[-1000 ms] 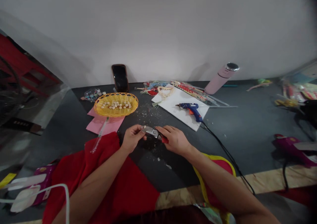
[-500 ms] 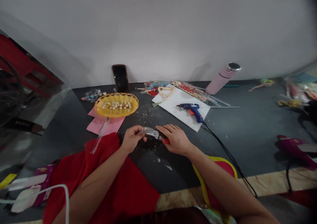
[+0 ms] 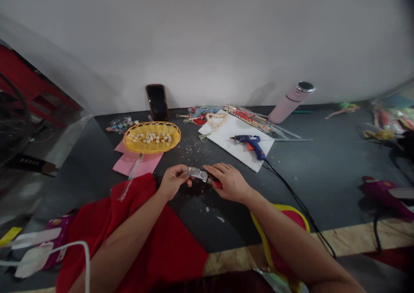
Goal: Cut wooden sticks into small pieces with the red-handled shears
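My right hand (image 3: 231, 183) is closed round the red handles of pruning shears (image 3: 202, 175), whose metal jaws point left. At the tip of the jaws, my left hand (image 3: 174, 182) is closed in a pinch. Whatever sits between its thumb and fingers is too small and hidden to name. Both hands are just above the dark tabletop, where pale crumbs and flakes lie scattered. Behind the left hand is a yellow woven basket (image 3: 129, 148) with several small whitish pieces in it. A blue glue gun (image 3: 254, 144) lies on a white board (image 3: 220, 143) beyond the right hand.
A phone (image 3: 157, 102) and a pink bottle (image 3: 289, 104) stand near the wall. Red cloth (image 3: 174, 241) drapes over the front edge under my left arm. The glue gun's black cable (image 3: 291, 191) runs off to the right front. Wrapped sticks (image 3: 249, 122) lie behind the board.
Almost nothing differs. The shears' jaws have tilted slightly, while both hands stay in nearly the same place.
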`<move>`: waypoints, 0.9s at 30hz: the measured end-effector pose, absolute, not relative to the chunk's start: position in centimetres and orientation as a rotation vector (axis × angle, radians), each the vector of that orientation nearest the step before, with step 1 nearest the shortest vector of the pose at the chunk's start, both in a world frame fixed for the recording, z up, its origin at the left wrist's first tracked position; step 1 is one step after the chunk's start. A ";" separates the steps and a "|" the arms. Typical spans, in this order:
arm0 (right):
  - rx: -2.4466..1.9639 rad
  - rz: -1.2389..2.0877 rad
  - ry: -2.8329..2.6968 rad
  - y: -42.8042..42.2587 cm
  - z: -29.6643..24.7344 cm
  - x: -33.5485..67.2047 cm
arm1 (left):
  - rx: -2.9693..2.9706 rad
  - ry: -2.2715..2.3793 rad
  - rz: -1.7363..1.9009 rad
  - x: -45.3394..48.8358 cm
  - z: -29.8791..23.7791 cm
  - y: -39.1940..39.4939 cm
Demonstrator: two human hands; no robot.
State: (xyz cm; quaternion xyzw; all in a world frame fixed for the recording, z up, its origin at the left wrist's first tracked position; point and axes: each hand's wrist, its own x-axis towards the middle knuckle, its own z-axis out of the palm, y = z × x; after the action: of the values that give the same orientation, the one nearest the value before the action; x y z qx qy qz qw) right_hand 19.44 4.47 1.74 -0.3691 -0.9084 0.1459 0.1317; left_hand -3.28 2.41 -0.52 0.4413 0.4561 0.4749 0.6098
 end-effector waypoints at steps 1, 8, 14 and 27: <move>-1.068 0.424 -2.637 4.5 1.7 19.4 | 1.018 1.053 1.096 -3.3 -0.5 2.4; -1.129 0.444 -2.604 3.9 1.5 19.0 | 0.997 1.057 1.127 -3.2 -0.7 2.3; -1.173 0.393 -2.586 3.8 1.3 18.8 | 0.967 1.085 1.183 -3.0 -0.6 2.3; -1.211 0.328 -2.635 4.0 1.9 18.8 | 1.025 1.165 1.182 -3.0 -0.6 2.4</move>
State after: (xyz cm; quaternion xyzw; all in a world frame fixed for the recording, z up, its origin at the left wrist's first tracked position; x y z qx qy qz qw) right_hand 18.85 4.04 1.91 -0.4124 -0.8972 0.1118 0.1115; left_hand -2.95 2.39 -0.62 0.4349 0.4945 0.5015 0.5611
